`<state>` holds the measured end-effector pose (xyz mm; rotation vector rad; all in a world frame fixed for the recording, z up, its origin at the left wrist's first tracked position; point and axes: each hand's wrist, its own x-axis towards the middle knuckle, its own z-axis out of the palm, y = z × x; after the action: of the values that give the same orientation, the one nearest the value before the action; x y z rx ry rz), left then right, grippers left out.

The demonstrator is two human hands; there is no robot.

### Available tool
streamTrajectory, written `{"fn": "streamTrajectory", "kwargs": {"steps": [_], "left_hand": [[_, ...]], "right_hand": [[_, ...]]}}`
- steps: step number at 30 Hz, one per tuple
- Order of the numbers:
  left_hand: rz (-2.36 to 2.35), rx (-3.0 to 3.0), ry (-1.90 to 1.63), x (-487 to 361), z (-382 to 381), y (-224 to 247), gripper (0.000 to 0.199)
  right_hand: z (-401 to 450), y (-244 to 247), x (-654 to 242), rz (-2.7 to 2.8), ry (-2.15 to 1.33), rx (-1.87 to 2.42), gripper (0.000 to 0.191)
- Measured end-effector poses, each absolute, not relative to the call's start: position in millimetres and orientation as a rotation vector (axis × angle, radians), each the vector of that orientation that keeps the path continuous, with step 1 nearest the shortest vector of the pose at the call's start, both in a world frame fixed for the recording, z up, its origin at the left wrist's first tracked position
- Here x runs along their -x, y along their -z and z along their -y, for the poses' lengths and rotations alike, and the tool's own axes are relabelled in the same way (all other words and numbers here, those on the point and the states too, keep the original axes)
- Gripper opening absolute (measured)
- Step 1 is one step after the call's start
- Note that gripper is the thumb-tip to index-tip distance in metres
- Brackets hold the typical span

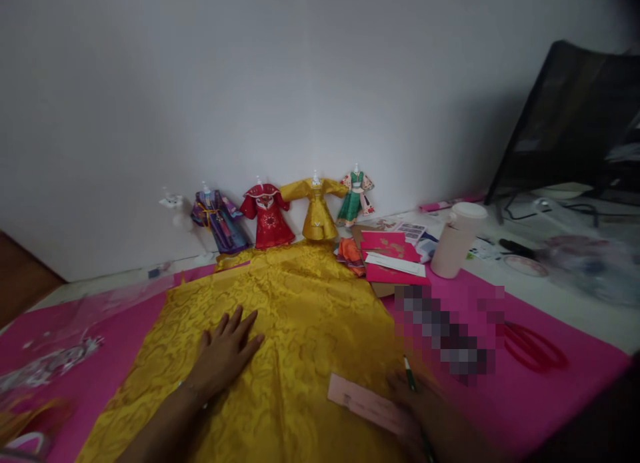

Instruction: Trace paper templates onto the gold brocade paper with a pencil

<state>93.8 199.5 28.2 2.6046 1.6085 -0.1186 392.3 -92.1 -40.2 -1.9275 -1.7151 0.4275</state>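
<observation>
A yellow patterned cloth [300, 323] is spread over a pink mat [530, 316]. My left hand [225, 353] lies flat on the cloth, left of its centre, with the fingers spread and nothing held. At the lower right my right hand [417, 390] has a thin green pen or pencil [410, 374] between its fingers, with the light tip pointing up and away. Beside that hand a pale pink paper strip [365, 403] rests on the cloth; its right end blurs under the wrist.
Miniature robes [269, 216] stand along the wall. Pink envelopes [395, 250], a pale bottle [455, 243] and red-handled scissors [535, 346] are on the right, a dark monitor [575, 116] behind. Clear plastic packaging [60, 360] lies left.
</observation>
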Motion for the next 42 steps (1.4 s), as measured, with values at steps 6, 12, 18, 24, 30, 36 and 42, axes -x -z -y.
{"fn": "streamTrajectory", "kwargs": {"steps": [6, 12, 18, 24, 30, 36, 42], "left_hand": [[-1.609, -2.606, 0.102, -90, -201, -27, 0.068], [-1.612, -2.612, 0.078, -90, -204, -23, 0.067], [-1.608, -2.626, 0.092, -91, -200, -24, 0.069], [-1.597, -2.623, 0.102, -91, -197, -27, 0.070], [-1.590, -2.598, 0.082, -96, -195, -29, 0.069], [-1.558, -2.581, 0.054, -106, -195, -32, 0.069], [-1.496, -2.573, -0.014, -109, -201, -36, 0.066]], "right_hand": [[90, 3, -386, 1.697, -0.427, 1.896, 0.045], [49, -47, -396, 1.847, -0.231, 1.901, 0.041], [-17, -69, -398, 2.080, -0.208, 1.958, 0.031], [-33, -66, -395, 2.067, -0.262, 2.073, 0.023], [-33, -59, -396, 1.991, -0.282, 2.197, 0.023], [-36, -61, -400, 1.910, -0.257, 2.276, 0.016], [-39, -53, -402, 1.870, -0.215, 2.331, 0.014]]}}
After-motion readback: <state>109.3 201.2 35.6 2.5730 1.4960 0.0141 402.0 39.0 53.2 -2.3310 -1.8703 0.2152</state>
